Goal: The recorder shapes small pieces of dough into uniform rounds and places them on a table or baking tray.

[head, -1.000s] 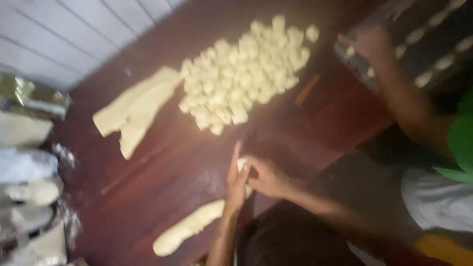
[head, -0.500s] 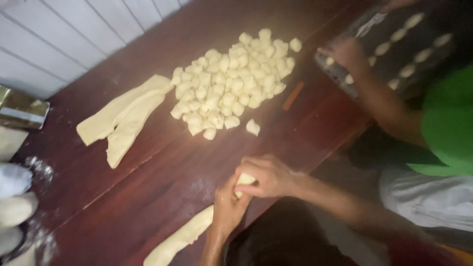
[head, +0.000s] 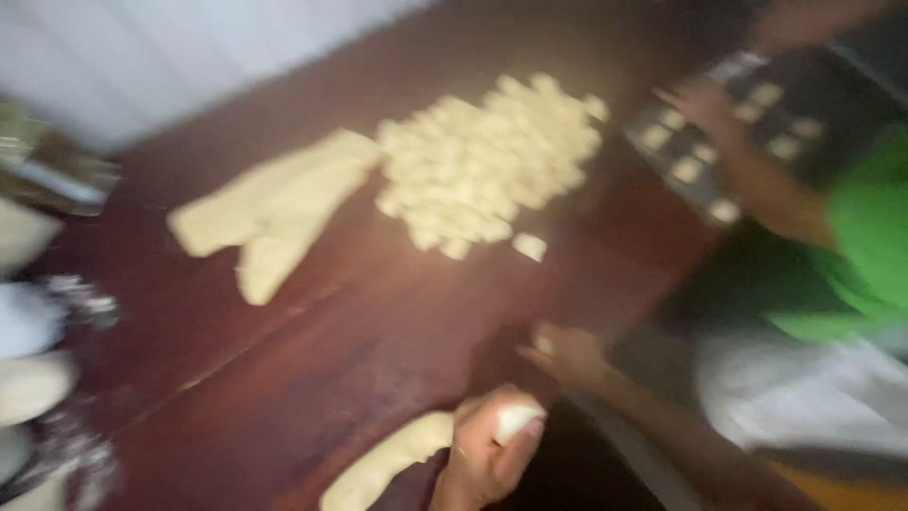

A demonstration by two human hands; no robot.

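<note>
A: Two hands in view at the near edge of the dark wooden worktop [head: 312,378]. Left hand [head: 487,454]: grip clamped round the end of a pale dough roll [head: 388,462], fingers wrapped over it, the cut end showing past the fingertips.

B: Roll position?

A: Lies on the worktop, running from the left hand down toward the bottom edge of the frame. Frame heavily blurred, surface detail not readable.

B: Right hand?

A: Right hand [head: 567,352] sits just beyond the left, apart from the roll, with a small pale piece [head: 543,344] at the fingertips. Grip state: cannot tell, blur hides the fingers.

B: Further out?

A: Heap of small cut dough pieces [head: 492,161] at the middle of the worktop. One stray piece [head: 530,247] just beside its near edge. Flat dough strips [head: 274,213] left of the heap, touching it at the top.

B: Other people?

A: One person in a green top [head: 865,246] at right; their hand [head: 700,99] rests over a dark tray [head: 719,142] holding spaced dough pieces.
</note>
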